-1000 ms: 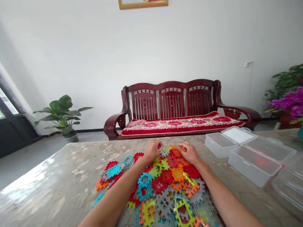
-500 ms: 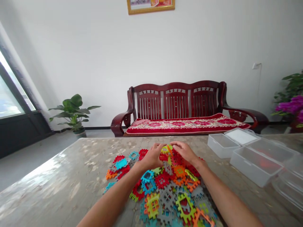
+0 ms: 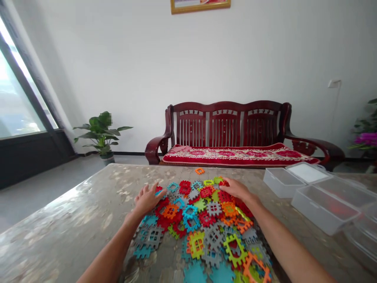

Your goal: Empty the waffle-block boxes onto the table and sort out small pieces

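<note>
A pile of flat, notched plastic building tiles in red, orange, blue, grey and lime green spreads over the table in front of me. My left hand (image 3: pixel 148 199) is at the pile's far left edge, fingers apart, beside a few red and blue tiles. My right hand (image 3: pixel 235 189) rests at the far right edge against red tiles (image 3: pixel 225 196), its fingers stretched out and partly hidden. Nothing shows gripped in either hand. One orange tile (image 3: pixel 199 171) lies alone beyond the pile. Nearer me are a lime green tile (image 3: pixel 242 257) and grey tiles (image 3: pixel 156 236).
Clear plastic boxes (image 3: pixel 321 216) with lids stand on the table (image 3: pixel 73 220) at the right. Behind the table are a dark red wooden bench (image 3: pixel 225 105) with a patterned cover, and a potted plant (image 3: pixel 101 131) at the left.
My left hand has moved left from the far middle of the pile to its left edge. My right hand stays near the right side. The lone orange tile now shows beyond the pile.
</note>
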Available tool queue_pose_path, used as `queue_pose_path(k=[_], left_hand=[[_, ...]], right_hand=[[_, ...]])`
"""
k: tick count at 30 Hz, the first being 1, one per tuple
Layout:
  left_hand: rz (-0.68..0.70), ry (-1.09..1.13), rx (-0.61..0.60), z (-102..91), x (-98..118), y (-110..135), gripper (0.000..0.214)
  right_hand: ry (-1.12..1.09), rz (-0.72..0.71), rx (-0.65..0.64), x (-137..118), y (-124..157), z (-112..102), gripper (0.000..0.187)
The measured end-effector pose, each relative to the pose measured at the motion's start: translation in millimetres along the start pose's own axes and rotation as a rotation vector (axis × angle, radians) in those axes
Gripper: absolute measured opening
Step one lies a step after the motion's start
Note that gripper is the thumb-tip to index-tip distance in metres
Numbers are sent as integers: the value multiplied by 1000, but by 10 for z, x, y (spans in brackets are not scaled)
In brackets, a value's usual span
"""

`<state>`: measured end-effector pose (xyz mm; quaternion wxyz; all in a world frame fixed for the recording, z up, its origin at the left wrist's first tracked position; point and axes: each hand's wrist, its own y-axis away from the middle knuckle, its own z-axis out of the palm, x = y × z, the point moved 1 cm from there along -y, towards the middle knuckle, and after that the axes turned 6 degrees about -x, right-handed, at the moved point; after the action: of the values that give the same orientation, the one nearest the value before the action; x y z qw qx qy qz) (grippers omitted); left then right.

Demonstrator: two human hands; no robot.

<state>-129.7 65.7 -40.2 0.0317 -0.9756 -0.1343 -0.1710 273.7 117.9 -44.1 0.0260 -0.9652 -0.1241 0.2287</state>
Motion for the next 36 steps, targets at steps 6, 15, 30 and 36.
queue_pose_path(k=[6, 15, 30, 36], left_hand=[[143, 253, -39, 129, 14, 31, 60], [430, 834, -163, -67, 408, 150, 64], [307, 372, -124, 224, -126, -210, 60], [380, 167, -209, 215, -28, -121, 53]], right_hand=[[140, 40, 26, -191, 12, -50, 43], [-362, -206, -117, -609, -93, -248, 59], [44, -28, -129, -686, -1274, 358, 40], [181, 20, -193, -912, -1371, 498, 31]])
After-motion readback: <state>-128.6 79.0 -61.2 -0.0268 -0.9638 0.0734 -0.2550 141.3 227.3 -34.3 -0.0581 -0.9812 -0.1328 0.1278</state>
